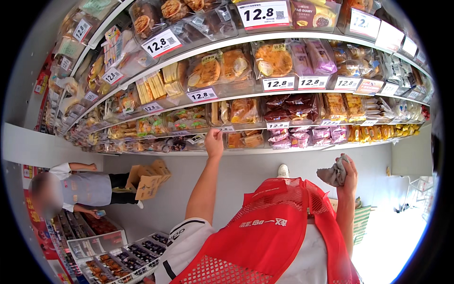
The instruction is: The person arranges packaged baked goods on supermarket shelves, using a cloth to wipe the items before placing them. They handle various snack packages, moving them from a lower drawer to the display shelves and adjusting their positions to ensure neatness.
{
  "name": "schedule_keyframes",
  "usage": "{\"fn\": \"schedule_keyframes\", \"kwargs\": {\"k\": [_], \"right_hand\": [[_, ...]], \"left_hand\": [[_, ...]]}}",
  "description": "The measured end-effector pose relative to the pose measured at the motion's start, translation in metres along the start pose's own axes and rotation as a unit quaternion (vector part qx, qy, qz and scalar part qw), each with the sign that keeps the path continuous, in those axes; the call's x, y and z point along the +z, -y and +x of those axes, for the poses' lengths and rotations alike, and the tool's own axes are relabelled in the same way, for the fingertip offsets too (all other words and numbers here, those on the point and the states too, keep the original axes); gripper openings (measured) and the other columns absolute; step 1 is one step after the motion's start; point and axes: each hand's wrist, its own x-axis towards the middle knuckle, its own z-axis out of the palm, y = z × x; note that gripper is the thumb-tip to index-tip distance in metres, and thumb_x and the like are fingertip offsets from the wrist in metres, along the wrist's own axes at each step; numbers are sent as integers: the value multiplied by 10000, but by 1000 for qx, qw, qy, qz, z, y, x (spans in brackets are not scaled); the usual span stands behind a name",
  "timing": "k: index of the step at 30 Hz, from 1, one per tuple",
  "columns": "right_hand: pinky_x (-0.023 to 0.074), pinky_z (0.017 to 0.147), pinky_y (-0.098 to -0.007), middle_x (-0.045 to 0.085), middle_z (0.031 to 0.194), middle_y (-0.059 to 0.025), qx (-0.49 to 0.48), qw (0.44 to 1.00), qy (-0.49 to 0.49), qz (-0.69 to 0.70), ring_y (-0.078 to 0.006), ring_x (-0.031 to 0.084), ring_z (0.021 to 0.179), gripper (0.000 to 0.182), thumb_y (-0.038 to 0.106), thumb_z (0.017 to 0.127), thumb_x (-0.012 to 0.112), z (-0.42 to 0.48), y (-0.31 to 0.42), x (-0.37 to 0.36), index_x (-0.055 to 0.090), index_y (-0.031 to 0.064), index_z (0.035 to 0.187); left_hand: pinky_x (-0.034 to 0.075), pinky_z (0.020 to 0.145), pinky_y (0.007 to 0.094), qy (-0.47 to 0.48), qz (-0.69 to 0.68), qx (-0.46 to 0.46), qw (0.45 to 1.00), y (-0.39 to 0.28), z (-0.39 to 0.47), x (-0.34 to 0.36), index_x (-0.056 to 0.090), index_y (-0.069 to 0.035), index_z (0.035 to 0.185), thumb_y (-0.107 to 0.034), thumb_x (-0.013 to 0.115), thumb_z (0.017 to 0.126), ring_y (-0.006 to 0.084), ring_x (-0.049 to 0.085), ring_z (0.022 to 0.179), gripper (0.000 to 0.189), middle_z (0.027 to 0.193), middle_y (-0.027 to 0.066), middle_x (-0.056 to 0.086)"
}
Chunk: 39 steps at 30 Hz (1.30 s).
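My left hand [214, 145] reaches up to a lower shelf, its fingertips at the left end of a white price tag [227, 129]. Whether the fingers grip the tag or only touch it is unclear. Just above that tag stands a clear plastic bin with packaged bread [244, 110]. In my right hand [350, 173] is a crumpled grey cloth [333, 174], held away from the shelves, over the floor. Packaged pastries [252, 138] sit on the bottom tier below the tag.
Curved shelf tiers [241, 94] of bagged baked goods span the view. To the left stands a person in a grey apron [87, 190], beside open cardboard boxes [148, 181] on the floor. A wire rack of packets [124, 261] is at lower left. A green-striped bag [361, 223] lies at right.
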Motion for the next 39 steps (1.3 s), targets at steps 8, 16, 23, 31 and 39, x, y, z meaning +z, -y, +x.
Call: {"fn": "schedule_keyframes", "kwargs": {"k": [8,16,23,31,39], "right_hand": [[470,798,-265,606,962,-99,-13,1000,-5,19,-159,578,893,286,87,858,559,-37,-20,12,553,-1,1130],[470,797,-261,609,956,-90,4,1000,6,27,-157,579,894,269,100,868,543,-84,-88,23,568,-3,1115],[468,795,-268,603,959,-88,28,999,11,38,-159,572,885,269,109,871,536,-117,-139,50,560,2,1117],[485,745,-267,620,938,-93,-5,999,-5,35,-160,587,830,247,89,867,529,-113,-149,95,561,1,1096],[494,720,-279,626,904,-97,-35,996,-2,81,-165,599,795,252,77,853,534,-88,-168,205,558,-9,1089]], "left_hand": [[483,637,317,-30,29,-65,997,85,-53,-52,597,-35,818,-50,636,792,177,607,649,49,697,65,622],[483,653,307,-5,2,-146,989,135,-68,-137,605,-39,843,-106,632,806,183,604,651,81,710,56,633],[480,792,332,49,50,13,997,106,3,-172,591,-37,1024,-195,635,834,225,631,899,251,960,103,663],[339,1018,420,150,148,44,977,45,102,-142,416,7,1306,-253,591,867,378,416,1219,540,1312,247,439],[238,1100,433,258,299,272,877,43,174,-98,259,8,1397,-374,465,926,377,267,1325,640,1437,219,290]]}}
